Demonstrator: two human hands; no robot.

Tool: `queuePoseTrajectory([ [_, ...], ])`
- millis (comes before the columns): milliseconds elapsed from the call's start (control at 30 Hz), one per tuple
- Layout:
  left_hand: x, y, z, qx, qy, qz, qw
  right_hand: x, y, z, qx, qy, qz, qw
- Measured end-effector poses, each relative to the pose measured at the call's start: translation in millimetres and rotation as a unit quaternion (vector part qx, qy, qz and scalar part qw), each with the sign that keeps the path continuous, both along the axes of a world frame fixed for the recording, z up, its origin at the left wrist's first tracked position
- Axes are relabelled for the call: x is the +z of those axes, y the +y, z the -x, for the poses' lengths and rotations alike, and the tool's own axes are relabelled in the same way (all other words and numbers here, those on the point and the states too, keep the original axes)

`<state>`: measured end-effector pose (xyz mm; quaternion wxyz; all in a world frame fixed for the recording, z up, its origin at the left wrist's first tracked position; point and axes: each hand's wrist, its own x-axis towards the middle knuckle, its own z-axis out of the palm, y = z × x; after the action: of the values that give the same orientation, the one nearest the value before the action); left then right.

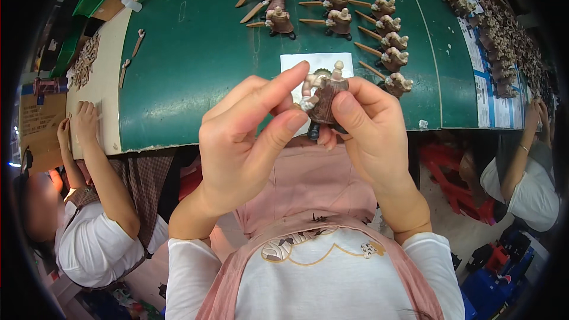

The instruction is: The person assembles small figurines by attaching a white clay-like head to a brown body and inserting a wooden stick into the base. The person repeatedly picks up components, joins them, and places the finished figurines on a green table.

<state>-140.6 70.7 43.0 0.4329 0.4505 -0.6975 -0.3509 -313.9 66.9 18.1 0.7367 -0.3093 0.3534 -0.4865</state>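
Observation:
Above the table's near edge, my right hand (376, 127) grips a small figurine (325, 101) between thumb and fingers. It has a brown robe-like body, pale arms and head, and dark feet. My left hand (249, 124) is at the figurine's left side, index finger and thumb apart on either side of its pale bent arm. Whether those fingertips touch the arm I cannot tell. Partly hidden behind the figurine lies a white sheet (290, 60) on the green table.
Similar figurines with brown blade-like pieces stand in rows, such as one figurine (278, 22) at the back and another (398, 85) at right. Two thin loose parts (138, 41) lie at left. A white bottle (130, 4) stands far left. Co-workers sit on both sides.

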Motion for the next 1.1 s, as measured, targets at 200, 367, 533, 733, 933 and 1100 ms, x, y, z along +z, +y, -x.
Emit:
queuePoseTrajectory([
  [200, -5.3, -3.0, -6.8, -0.05, -0.035, 0.035, 0.998, -4.5, 4.4, -6.6, -0.019, 0.028, 0.046, 0.998],
  [367, -12.3, -11.9, -6.3, -0.134, 0.024, -0.018, 0.991, -14.2, 9.7, 6.8, -0.016, -0.031, 0.034, 0.999],
  [533, -9.7, -8.8, 5.6, 0.008, -0.154, 0.224, 0.962, -12.9, 17.6, 4.1, -0.112, 0.172, 0.261, 0.943],
  [733, -16.8, -2.5, 32.6, -0.006, -0.216, 0.25, 0.944, -20.4, 34.7, 18.6, -0.158, 0.337, 0.39, 0.842],
  [933, -26.4, 0.4, 37.3, -0.074, -0.246, 0.235, 0.938, -25.6, 43.1, 29.0, -0.131, 0.377, 0.377, 0.836],
  [1100, -20.9, 0.1, 37.8, -0.014, -0.263, 0.253, 0.931, -23.8, 43.8, 46.3, -0.138, 0.346, 0.303, 0.877],
])
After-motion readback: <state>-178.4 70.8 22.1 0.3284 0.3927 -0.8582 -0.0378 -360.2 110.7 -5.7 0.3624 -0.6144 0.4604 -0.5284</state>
